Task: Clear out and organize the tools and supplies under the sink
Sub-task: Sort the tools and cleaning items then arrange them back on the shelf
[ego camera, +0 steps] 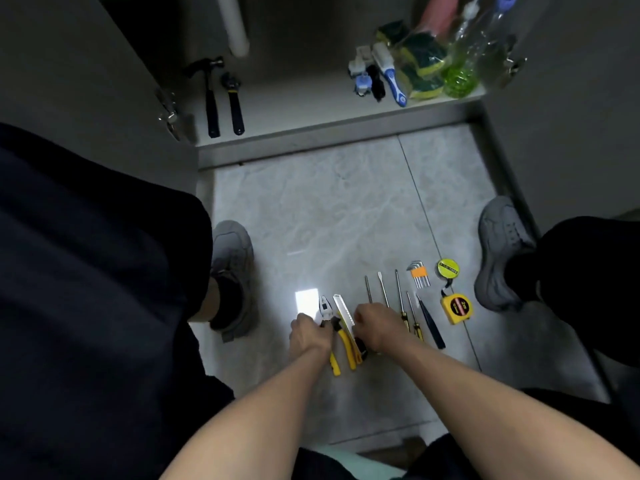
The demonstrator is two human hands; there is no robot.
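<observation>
Both hands work on the floor row: left hand grips the pliers, right hand curls over the utility knife. Row tools lie parallel, tips toward the cabinet. Remaining inside: hammer, wrench, cleaning supplies.

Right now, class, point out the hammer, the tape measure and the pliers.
hammer [212,109]: head view, on its black handle.
tape measure [456,308]: head view, on its yellow case.
pliers [324,305]: head view, on the metal nose.
</observation>
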